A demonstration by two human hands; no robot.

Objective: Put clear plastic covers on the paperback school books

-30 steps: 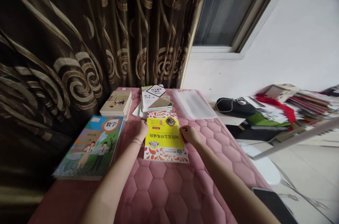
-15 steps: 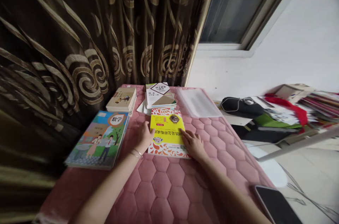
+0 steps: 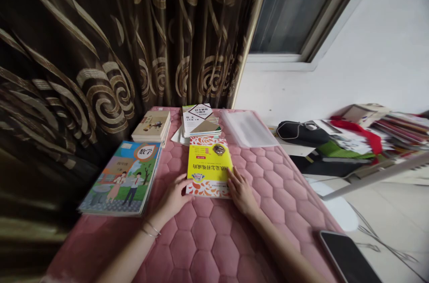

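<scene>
A yellow book (image 3: pixel 208 163) with red-orange leaf patterns lies flat on the pink quilted table cover, its title upside down to me. My left hand (image 3: pixel 174 194) is at its lower left corner, fingers curved and apart, fingertips at the edge. My right hand (image 3: pixel 244 193) lies along the right edge with its fingers stretched out, fingertips touching the cover's side. Just behind stands a pile of white-covered workbooks (image 3: pixel 201 120). To the left are a stack of beige books (image 3: pixel 151 126) and a pile topped by a blue illustrated maths textbook (image 3: pixel 122 178).
A translucent plastic folder (image 3: pixel 248 129) lies at the back right of the table (image 3: pixel 206 243). A phone (image 3: pixel 346 256) rests at the front right edge. A patterned curtain (image 3: pixel 110 51) hangs on the left. Beyond the right edge is a cluttered shelf (image 3: pixel 301 151) with papers and cloth.
My left hand has slid down and toward me along the book's left side to its lower corner. My right hand has shifted slightly nearer, uncovering more of the title.
</scene>
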